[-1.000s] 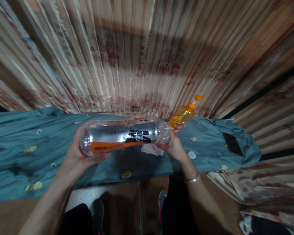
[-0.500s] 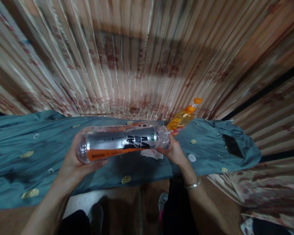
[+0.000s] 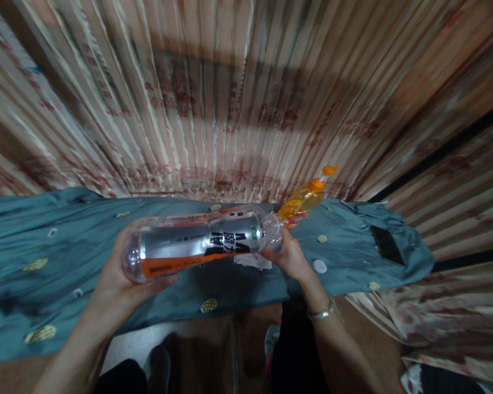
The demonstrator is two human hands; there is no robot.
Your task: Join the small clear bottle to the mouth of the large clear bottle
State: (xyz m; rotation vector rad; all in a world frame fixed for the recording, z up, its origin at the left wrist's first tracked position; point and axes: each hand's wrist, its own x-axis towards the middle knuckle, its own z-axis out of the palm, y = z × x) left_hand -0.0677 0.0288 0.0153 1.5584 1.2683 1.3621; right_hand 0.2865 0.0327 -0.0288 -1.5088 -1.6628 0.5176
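Left hand [image 3: 119, 282] cups the base of a clear bottle [image 3: 201, 243], fingers curled under it; right hand [image 3: 290, 257] pinches its neck end. Bottle lies near-horizontal above the teal-draped surface [image 3: 45, 241]. At 2 o'clock: orange bottle [image 3: 302, 201], leaning. Further right, dark phone [image 3: 388, 245] (flat on cloth). White cap [image 3: 319, 266] beside right wrist.

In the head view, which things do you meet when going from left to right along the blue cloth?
Left hand → clear bottle → right hand → white cap → black phone.
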